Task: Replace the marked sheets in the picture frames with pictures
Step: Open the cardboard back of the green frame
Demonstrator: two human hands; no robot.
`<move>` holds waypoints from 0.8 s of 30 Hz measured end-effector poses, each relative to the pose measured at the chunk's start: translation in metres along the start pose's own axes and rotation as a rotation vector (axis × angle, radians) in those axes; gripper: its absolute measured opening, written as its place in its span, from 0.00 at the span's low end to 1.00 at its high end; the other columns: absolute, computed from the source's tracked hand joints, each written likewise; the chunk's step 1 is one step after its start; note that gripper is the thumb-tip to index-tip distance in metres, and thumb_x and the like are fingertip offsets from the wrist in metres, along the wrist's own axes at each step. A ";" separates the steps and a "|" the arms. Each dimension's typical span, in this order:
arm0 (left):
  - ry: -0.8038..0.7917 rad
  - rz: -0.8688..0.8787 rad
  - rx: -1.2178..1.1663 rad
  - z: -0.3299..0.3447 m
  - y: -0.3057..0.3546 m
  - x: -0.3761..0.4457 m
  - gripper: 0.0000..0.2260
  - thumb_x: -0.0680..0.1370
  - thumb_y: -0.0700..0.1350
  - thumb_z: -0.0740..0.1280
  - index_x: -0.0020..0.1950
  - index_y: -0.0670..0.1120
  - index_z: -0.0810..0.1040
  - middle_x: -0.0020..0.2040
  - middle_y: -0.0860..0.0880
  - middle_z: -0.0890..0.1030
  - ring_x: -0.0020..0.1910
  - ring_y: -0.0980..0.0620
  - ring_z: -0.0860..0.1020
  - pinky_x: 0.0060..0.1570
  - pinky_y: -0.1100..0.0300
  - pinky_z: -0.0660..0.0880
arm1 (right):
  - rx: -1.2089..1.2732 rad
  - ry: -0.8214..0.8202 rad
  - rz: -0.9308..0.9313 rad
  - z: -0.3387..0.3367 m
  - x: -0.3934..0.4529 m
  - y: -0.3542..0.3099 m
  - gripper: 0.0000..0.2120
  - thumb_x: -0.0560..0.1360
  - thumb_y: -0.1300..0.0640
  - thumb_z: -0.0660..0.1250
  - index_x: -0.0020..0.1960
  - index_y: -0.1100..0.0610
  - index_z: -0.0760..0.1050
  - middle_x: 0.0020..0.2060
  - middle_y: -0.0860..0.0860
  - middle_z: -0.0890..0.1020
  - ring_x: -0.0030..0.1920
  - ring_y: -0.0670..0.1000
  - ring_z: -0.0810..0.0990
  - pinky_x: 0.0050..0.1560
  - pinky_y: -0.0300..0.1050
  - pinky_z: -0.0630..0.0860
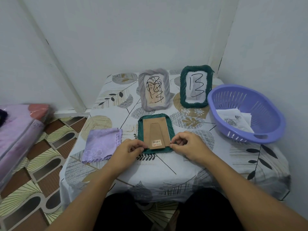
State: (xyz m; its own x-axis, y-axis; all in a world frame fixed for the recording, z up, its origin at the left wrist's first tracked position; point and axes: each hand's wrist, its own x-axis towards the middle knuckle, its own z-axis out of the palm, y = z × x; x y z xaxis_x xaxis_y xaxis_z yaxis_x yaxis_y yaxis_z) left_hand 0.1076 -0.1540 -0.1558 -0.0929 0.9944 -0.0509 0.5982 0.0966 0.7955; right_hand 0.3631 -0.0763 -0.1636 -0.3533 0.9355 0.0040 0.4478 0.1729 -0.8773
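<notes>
Both hands pinch the near corners of a face-down green frame [155, 133]; left hand [129, 151], right hand [188, 145].

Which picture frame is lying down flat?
The green frame nearest the person, face down between both hands, with its brown cardboard back showing. The grey frame and the other green frame stand upright behind it.
</notes>
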 end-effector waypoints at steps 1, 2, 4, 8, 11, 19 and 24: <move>-0.016 -0.005 0.007 -0.001 0.002 0.000 0.08 0.82 0.40 0.68 0.51 0.51 0.86 0.46 0.46 0.83 0.37 0.63 0.76 0.40 0.72 0.71 | 0.003 -0.003 0.002 0.000 0.000 0.000 0.05 0.71 0.57 0.79 0.42 0.49 0.84 0.43 0.53 0.81 0.37 0.45 0.75 0.39 0.38 0.76; -0.033 -0.008 0.012 -0.001 0.003 0.000 0.09 0.82 0.40 0.68 0.51 0.51 0.86 0.46 0.46 0.83 0.37 0.62 0.76 0.41 0.70 0.71 | 0.009 -0.006 0.003 0.000 0.000 0.000 0.05 0.71 0.57 0.79 0.42 0.50 0.84 0.43 0.54 0.81 0.37 0.45 0.76 0.38 0.37 0.76; -0.068 -0.019 0.014 -0.004 0.006 0.000 0.10 0.82 0.40 0.67 0.51 0.52 0.86 0.45 0.48 0.83 0.38 0.59 0.76 0.43 0.66 0.72 | 0.020 -0.008 0.003 0.000 0.000 0.000 0.05 0.71 0.57 0.79 0.41 0.50 0.84 0.44 0.55 0.81 0.37 0.45 0.75 0.39 0.38 0.76; -0.095 -0.004 0.029 -0.007 0.014 -0.002 0.09 0.83 0.38 0.66 0.52 0.48 0.86 0.42 0.55 0.81 0.37 0.64 0.75 0.42 0.69 0.71 | 0.016 -0.010 0.009 -0.001 0.000 0.000 0.04 0.71 0.57 0.79 0.42 0.50 0.84 0.44 0.55 0.81 0.37 0.45 0.75 0.39 0.39 0.77; -0.111 0.007 0.036 -0.008 0.016 -0.004 0.10 0.83 0.38 0.65 0.51 0.49 0.86 0.43 0.47 0.81 0.42 0.53 0.75 0.45 0.61 0.71 | 0.029 -0.008 0.010 0.000 0.000 -0.001 0.04 0.71 0.58 0.79 0.42 0.50 0.84 0.45 0.56 0.81 0.37 0.45 0.75 0.39 0.39 0.77; -0.156 0.000 0.050 -0.008 0.020 -0.005 0.15 0.83 0.36 0.64 0.46 0.53 0.85 0.42 0.49 0.78 0.43 0.49 0.73 0.42 0.61 0.67 | 0.033 -0.010 0.021 0.001 0.000 0.001 0.05 0.71 0.57 0.79 0.41 0.50 0.85 0.44 0.56 0.81 0.37 0.46 0.75 0.39 0.40 0.77; -0.103 -0.022 -0.051 -0.008 0.010 -0.007 0.14 0.82 0.38 0.67 0.47 0.54 0.87 0.50 0.43 0.79 0.46 0.52 0.78 0.49 0.63 0.73 | 0.030 -0.007 0.016 0.000 -0.001 -0.001 0.05 0.71 0.58 0.79 0.42 0.50 0.84 0.44 0.56 0.81 0.37 0.45 0.75 0.38 0.38 0.76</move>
State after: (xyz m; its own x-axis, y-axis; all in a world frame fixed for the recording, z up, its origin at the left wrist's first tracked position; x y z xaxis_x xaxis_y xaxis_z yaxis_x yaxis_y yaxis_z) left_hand 0.1078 -0.1606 -0.1426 -0.0215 0.9915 -0.1280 0.5550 0.1184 0.8234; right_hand 0.3630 -0.0772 -0.1630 -0.3525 0.9357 -0.0132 0.4287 0.1489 -0.8911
